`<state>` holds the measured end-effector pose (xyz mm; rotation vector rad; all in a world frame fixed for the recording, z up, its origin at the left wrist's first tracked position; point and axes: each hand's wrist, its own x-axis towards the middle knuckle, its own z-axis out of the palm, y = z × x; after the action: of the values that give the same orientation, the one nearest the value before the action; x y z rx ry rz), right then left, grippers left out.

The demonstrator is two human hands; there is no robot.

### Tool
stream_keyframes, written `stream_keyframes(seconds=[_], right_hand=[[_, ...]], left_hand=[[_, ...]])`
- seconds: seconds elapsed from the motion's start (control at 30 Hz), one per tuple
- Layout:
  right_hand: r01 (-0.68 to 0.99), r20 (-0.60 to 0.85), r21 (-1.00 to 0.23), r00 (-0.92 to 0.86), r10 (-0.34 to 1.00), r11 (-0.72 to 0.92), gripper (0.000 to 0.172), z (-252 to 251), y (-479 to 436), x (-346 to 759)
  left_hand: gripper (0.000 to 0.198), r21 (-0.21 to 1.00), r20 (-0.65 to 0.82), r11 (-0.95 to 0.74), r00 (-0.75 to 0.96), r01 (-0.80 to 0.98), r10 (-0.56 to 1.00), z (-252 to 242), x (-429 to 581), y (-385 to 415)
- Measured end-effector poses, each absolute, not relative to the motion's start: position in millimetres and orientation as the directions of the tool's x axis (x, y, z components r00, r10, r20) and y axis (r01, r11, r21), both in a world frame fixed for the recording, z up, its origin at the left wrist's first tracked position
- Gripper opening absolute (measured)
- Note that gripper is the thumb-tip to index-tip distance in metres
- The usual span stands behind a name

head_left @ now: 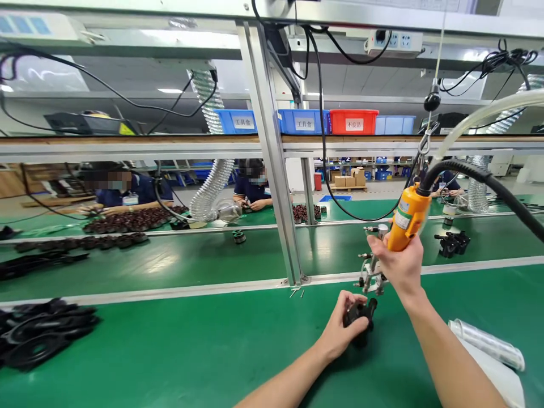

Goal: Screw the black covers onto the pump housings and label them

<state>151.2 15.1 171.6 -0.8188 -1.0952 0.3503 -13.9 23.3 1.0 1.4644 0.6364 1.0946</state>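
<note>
My right hand [402,263] is wrapped round an orange electric screwdriver [407,218], which hangs from a cable and has a black cord and a clear hose at its top. Metal fittings with small tubes [373,272] show at its lower end, partly behind my hand. Below them, my left hand [343,328] grips a black plastic part [360,320] on the green bench, thumb on the near side and fingers on the far side. The part has a short upright stub at its right. Whether the screwdriver's tip touches it, I cannot tell.
Black ring-shaped parts [42,331] lie piled at the left. A metal post [272,153] rises from the bench, with small white pins [297,293] at its foot. A clear roll [488,343] lies at the right. Beyond are a green conveyor [204,255] and several co-workers.
</note>
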Motion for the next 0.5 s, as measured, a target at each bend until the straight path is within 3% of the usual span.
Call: stream_keyframes(seconds=[0.1, 0.23, 0.33, 0.5], right_hand=[[0.164, 0.678, -0.693, 0.479, 0.558, 0.702, 0.056, 182.6, 4.0, 167.3], [0.193, 0.666, -0.705, 0.511, 0.544, 0.683, 0.053, 192.5, -5.2, 178.3], [0.127, 0.647, -0.701, 0.528, 0.551, 0.701, 0.052, 195.4, -5.1, 173.4], [0.083, 0.61, -0.731, 0.525, 0.593, 0.678, 0.05, 195.5, -0.9, 166.6]], left_hand=[[0.058, 0.949, 0.224, -0.066, 0.511, -0.309, 0.83, -4.7, -16.6, 26.7], [0.073, 0.943, 0.224, -0.09, 0.414, -0.319, 0.882, -14.2, -9.5, 28.1], [0.083, 0.938, 0.203, -0.039, 0.456, -0.345, 0.867, -17.5, -5.8, 29.7], [0.072, 0.949, 0.144, 0.023, 0.496, -0.314, 0.857, -14.7, -8.2, 33.8]])
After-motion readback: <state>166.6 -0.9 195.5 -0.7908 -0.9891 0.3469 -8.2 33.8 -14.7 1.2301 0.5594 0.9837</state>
